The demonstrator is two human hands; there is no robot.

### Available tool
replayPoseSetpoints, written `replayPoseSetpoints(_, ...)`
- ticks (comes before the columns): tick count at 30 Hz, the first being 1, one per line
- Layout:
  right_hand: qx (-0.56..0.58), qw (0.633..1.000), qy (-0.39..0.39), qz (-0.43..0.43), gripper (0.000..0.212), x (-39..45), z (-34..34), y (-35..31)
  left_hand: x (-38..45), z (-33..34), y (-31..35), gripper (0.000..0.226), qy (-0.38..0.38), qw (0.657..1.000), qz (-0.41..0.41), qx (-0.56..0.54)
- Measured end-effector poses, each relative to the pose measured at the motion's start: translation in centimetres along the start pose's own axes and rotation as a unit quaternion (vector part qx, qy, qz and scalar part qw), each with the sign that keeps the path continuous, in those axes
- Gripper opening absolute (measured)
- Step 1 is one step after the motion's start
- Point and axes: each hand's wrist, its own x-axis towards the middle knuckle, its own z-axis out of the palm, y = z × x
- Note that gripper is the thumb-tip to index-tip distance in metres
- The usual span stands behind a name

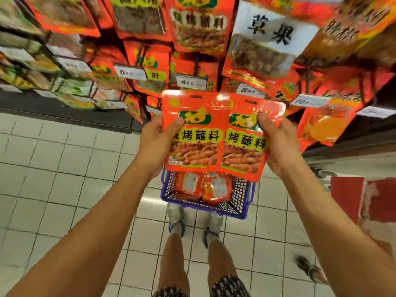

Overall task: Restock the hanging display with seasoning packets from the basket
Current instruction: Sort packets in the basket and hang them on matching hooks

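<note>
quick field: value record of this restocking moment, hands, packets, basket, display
left hand: left hand grips the left packet
right hand: right hand grips the right packet
packets: two matching red seasoning packets, side by side, left one overlapping the right, not yet hung
basket: blue basket on the tiled floor by the feet, more packets inside
display: hanging display full of red packets, price tags below

floor [64, 168] – white square tiles, glossy | dark shelf base [64, 112] – left | red mat [364, 200] right
</note>
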Motion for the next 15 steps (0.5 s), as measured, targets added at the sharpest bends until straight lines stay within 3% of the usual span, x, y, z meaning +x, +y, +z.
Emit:
replayPoseSetpoints(10,-0.023,0.979,-0.043,-0.2,0.008,-7.9,5.6,-20.8,-7.1,-0.6,21.6,0.013,-0.028,0.985,0.165,-0.034)
replayPoseSetpoints(15,-0.029,0.952,-0.056,-0.301,0.021,-10.6,8.3,-29.4,-9.0,-0.8,31.0,0.011,-0.009,0.964,0.259,-0.056)
